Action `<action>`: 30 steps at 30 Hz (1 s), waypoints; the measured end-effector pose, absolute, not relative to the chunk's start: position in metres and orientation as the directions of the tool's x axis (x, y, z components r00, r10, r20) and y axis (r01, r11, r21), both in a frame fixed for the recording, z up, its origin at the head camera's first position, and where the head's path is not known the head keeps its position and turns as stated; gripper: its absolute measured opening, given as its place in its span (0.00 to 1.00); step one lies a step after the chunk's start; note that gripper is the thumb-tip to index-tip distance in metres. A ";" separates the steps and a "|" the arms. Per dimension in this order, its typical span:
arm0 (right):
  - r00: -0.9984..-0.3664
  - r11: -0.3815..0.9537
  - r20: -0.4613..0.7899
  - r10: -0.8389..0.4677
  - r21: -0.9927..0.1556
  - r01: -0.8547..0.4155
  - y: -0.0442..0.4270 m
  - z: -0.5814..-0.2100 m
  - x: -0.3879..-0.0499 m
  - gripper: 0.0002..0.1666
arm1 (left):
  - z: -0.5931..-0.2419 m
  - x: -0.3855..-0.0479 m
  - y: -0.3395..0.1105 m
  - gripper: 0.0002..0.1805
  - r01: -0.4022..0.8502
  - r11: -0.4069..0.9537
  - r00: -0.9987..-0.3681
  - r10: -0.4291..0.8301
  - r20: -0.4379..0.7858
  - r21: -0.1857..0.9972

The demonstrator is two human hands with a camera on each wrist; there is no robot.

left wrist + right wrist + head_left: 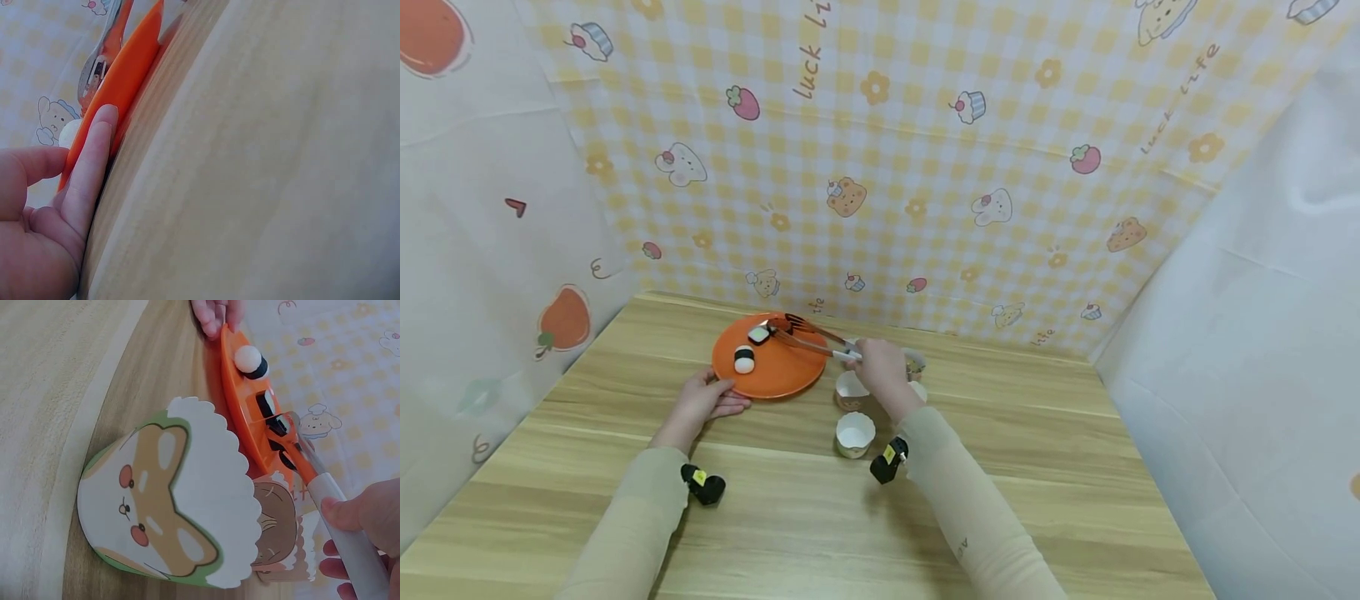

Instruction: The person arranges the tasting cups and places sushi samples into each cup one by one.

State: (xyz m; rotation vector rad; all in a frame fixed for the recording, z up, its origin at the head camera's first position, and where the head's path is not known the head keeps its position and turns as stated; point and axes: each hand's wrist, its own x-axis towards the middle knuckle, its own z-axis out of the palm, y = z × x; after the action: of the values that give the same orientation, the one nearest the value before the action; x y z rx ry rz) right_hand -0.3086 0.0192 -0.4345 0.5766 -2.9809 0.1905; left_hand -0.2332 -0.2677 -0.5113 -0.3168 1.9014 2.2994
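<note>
My left hand point(702, 400) pinches the near left rim of an orange plate point(786, 379), thumb above and fingers beneath. In the left wrist view, the plate point(128, 72) is edge-on between thumb and fingers. My right hand point(882, 367) grips white-handled metal tongs point(823, 343), whose tips are over the plate's far side. At the tips is a dark piece point(279, 425); whether they clamp it is unclear. Two black-banded white toy sushi pieces also lie on the plate: one near the tips point(759, 334), another nearer my left hand point(744, 359).
A scalloped paper cup point(854, 435) stands right of the plate, with another cup point(851, 392) behind it. More cups are partly hidden by my right hand, beside a grey-rimmed item point(915, 362). Patterned cloth point(880, 233) hangs behind the wooden table point(775, 517).
</note>
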 end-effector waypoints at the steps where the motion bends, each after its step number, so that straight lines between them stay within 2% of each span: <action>1: -0.924 0.921 0.123 -0.363 -0.103 -0.375 0.019 -0.435 -0.309 0.15 | -0.511 -0.233 -0.268 0.29 -0.242 -0.191 -0.968 -0.025 -0.251 0.951; 30: -0.937 0.921 0.079 -0.340 -0.174 -0.349 0.020 -0.440 -0.308 0.14 | -0.510 -0.231 -0.267 0.28 -0.226 -0.197 -0.972 -0.019 -0.234 0.954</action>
State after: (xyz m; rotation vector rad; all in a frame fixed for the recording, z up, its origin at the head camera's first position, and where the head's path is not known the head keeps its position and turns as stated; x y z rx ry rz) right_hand -0.3083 0.0204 -0.4399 0.5439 -3.0323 0.2877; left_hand -0.2312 -0.2674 -0.5097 -0.2934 1.8992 2.3124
